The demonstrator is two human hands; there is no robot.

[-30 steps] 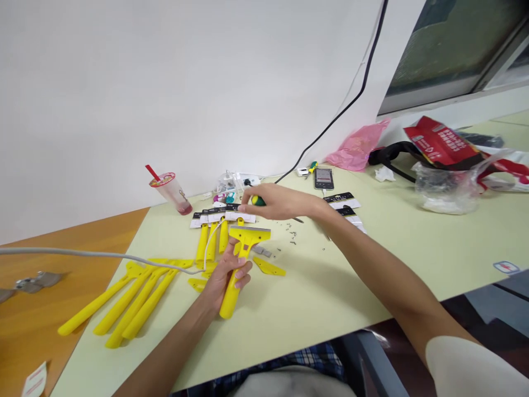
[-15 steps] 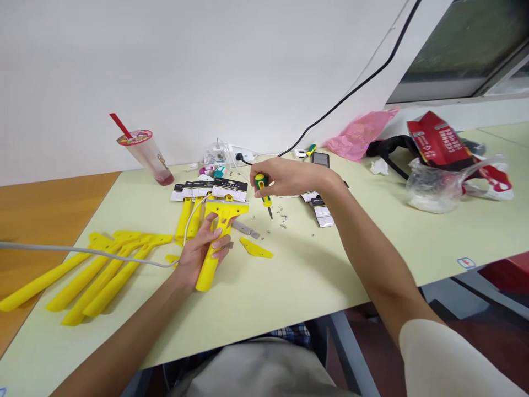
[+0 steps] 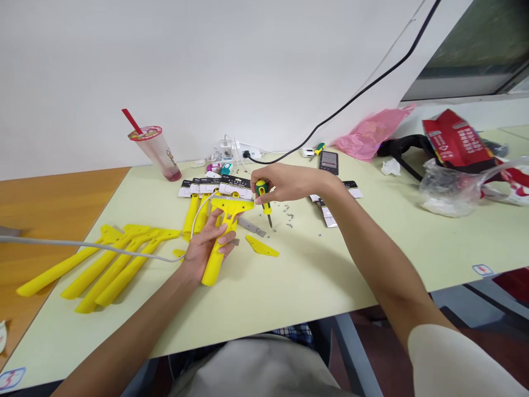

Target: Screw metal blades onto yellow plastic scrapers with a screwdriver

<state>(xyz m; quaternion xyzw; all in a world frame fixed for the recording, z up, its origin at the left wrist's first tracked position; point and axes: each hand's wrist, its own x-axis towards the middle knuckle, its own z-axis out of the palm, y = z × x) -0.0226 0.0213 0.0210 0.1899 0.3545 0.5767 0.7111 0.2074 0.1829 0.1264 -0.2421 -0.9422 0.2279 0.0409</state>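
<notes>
My left hand (image 3: 209, 245) is wrapped round the handle of a yellow scraper (image 3: 214, 262), its wide head pointing away from me with a metal strip along the edge. In my right hand (image 3: 285, 182) is a green and yellow screwdriver (image 3: 265, 208), tip down, just right of the scraper head and apart from it. Small screws (image 3: 289, 216) lie scattered on the table beyond the tip. A loose yellow cover piece (image 3: 262, 246) and a grey metal blade (image 3: 252, 226) rest close to the scraper. Several yellow scraper handles (image 3: 124, 270) lie side by side at the left.
Carded packages (image 3: 194, 187) lie behind my left hand, others under my right forearm. A drink cup (image 3: 161, 157) stands by the wall near a power strip (image 3: 248, 153). A grey cable (image 3: 103, 245) crosses the left side. Plastic bags (image 3: 446, 190) sit at the right.
The whole view has shifted, so the table's things appear a little further right. Both hands keep their grips, and the screwdriver sits slightly nearer the scraper head.
</notes>
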